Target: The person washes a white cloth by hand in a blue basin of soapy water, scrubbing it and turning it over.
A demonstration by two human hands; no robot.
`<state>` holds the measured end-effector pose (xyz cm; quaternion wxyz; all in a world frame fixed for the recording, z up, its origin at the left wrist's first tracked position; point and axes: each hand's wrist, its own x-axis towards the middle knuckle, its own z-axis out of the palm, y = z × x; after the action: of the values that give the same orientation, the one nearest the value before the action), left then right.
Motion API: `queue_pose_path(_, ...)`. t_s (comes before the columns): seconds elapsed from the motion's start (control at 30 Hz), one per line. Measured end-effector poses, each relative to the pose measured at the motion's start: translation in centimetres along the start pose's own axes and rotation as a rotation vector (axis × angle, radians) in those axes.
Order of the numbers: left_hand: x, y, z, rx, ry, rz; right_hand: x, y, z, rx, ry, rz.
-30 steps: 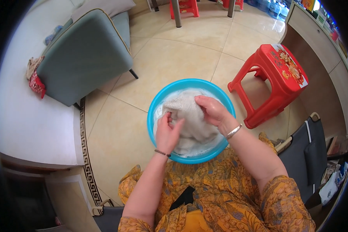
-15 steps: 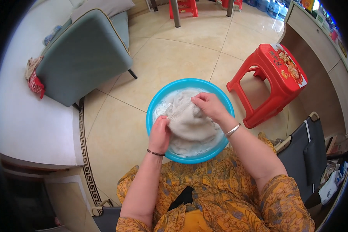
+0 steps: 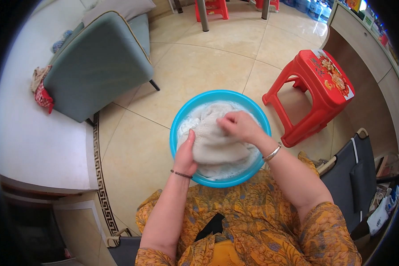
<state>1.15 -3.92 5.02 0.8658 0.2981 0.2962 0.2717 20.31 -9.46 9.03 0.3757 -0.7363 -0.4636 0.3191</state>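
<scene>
A soaked off-white cloth [image 3: 215, 148] lies bunched in a round blue basin [image 3: 176, 128] of sudsy water. At its left side my left hand [image 3: 187, 155] grips the edge, thumb on top and the other fingers hidden under the fabric. My right hand [image 3: 241, 127] is over the cloth's upper right part with its fingers curled closed. Its fingertips are slightly blurred, and a fold of cloth appears to be pinched in them. White foam [image 3: 193, 117] shows along the basin's inner left side.
A red plastic stool [image 3: 308, 95] with a flowered top stands right of the basin. A grey-green chair [image 3: 99, 66] is at the far left. A dark folding chair [image 3: 352, 177] sits at the near right, below a wooden desk [image 3: 363, 40]. Table legs [image 3: 202, 15] rise at the back.
My right hand has curled tighter and turned over the cloth. My left thumb now points up along the cloth's edge. The whole view has shifted slightly.
</scene>
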Motion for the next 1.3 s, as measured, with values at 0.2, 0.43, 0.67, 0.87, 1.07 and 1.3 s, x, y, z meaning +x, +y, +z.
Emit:
queue_pose_path(0.2, 0.1, 0.1, -0.8, -0.061, -0.052, 0.036, -1.3, 1.1, 3.1, -0.109, -0.223, -0.122)
queue_pose_path(0.43, 0.2, 0.1, -0.4, -0.116, -0.072, -0.026, 0.5, 1.8, 0.6, -0.192, -0.056, -0.027)
queue_pose_path(0.67, -0.3, 0.2, 0.0, 0.298, 0.032, 0.029, 0.5, 0.9, 0.7, -0.01, 0.195, -0.144)
queue_pose_path(0.87, 0.2, -0.2, -0.4, 0.168, 0.097, 0.011, 1.4, 2.1, 0.8, 0.521, 0.239, -0.044)
queue_pose_path(1.07, 0.1, -0.1, -0.3, 0.12, 0.141, 0.019, -0.8, 0.6, 3.1, -0.053, -0.187, -0.134)
queue_pose_path(1.3, 0.0, -1.1, -0.7, 0.568, 0.152, 0.079, -0.9, 0.2, 1.3, 0.138, -0.403, -0.007)
